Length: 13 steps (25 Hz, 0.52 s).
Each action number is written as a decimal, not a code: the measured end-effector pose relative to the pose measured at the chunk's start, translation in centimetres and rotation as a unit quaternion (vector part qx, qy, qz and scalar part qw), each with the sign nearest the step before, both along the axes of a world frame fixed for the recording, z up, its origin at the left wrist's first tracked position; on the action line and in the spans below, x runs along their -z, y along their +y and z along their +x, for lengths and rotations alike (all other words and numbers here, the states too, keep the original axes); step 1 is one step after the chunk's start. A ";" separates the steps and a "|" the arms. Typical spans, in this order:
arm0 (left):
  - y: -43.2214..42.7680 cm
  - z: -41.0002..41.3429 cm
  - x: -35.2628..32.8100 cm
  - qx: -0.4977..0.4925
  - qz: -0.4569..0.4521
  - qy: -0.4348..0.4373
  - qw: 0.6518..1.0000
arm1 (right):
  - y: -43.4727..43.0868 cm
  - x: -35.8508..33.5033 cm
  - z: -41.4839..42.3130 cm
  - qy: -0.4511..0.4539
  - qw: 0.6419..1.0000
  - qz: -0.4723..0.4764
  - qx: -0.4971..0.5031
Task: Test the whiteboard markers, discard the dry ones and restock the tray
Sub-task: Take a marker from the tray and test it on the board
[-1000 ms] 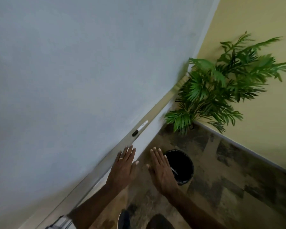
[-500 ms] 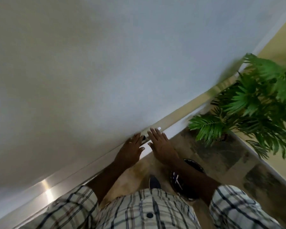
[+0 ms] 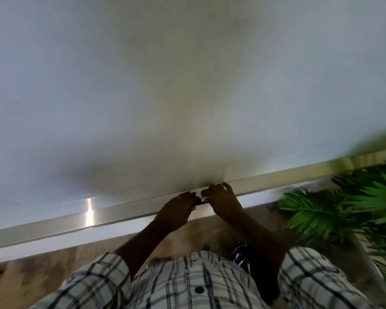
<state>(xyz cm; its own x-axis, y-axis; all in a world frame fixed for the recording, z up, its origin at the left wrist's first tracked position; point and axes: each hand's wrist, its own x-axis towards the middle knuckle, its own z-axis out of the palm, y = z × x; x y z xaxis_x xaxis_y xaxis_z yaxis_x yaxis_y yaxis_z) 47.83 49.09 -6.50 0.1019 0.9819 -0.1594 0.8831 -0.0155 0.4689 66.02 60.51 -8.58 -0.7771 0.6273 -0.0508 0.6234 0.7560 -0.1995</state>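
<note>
The whiteboard (image 3: 165, 85) fills the upper view, with its metal marker tray (image 3: 120, 210) running along the bottom edge. Both hands meet on the tray at a whiteboard marker (image 3: 202, 200), of which only a short bit with a black cap and white barrel shows between them. My left hand (image 3: 178, 208) curls its fingers over the cap end. My right hand (image 3: 223, 199) curls over the barrel end. The hands hide the rest of the marker.
A black waste bin (image 3: 243, 257) with several markers inside stands on the floor below my right forearm. A green potted palm (image 3: 343, 208) crowds the right side, close to the tray's end. My plaid shirt covers the bottom of the view.
My hands went from hovering flat below the tray up to the marker and closed their fingers on it. The view swung left and down, so the board now fills most of it.
</note>
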 end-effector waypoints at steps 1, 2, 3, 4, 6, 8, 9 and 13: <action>-0.2 0.0 -0.3 -0.014 0.005 -0.001 1.000 | 0.3 0.3 -0.3 0.013 1.000 -0.011 -0.008; -0.4 -0.2 -0.3 -0.026 0.012 0.001 1.000 | 0.5 0.5 -0.7 0.026 0.999 -0.028 -0.018; -0.7 -0.4 -0.3 -0.046 0.012 0.000 0.999 | 0.7 0.8 -1.0 0.043 0.998 -0.040 -0.029; -1.0 -0.7 -0.2 -0.071 0.006 -0.009 0.997 | 0.6 1.0 -1.4 0.059 0.996 -0.052 -0.039; -1.4 -1.5 -0.3 -0.117 0.005 -0.035 0.992 | 0.0 0.6 -2.2 0.088 0.992 -0.082 -0.049; -1.8 -2.5 -1.1 -0.152 0.016 -0.056 0.987 | -1.0 -0.3 -3.2 0.122 0.985 -0.113 -0.049; -2.2 -3.0 -1.6 -0.160 0.022 -0.068 0.984 | -1.6 -0.9 -3.6 0.134 0.982 -0.120 -0.056; -4.7 -4.7 -4.1 -0.158 0.061 -0.132 0.977 | -4.4 -2.9 -4.7 0.160 0.975 -0.099 -0.117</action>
<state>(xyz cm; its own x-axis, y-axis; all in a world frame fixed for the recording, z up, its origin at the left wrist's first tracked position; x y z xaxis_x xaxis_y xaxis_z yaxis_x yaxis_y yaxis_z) 43.13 44.42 -2.45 -0.1877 0.9810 -0.0485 0.7019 0.1685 0.6921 61.35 56.14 -5.66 -0.8933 0.4342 0.1164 0.3207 0.7969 -0.5119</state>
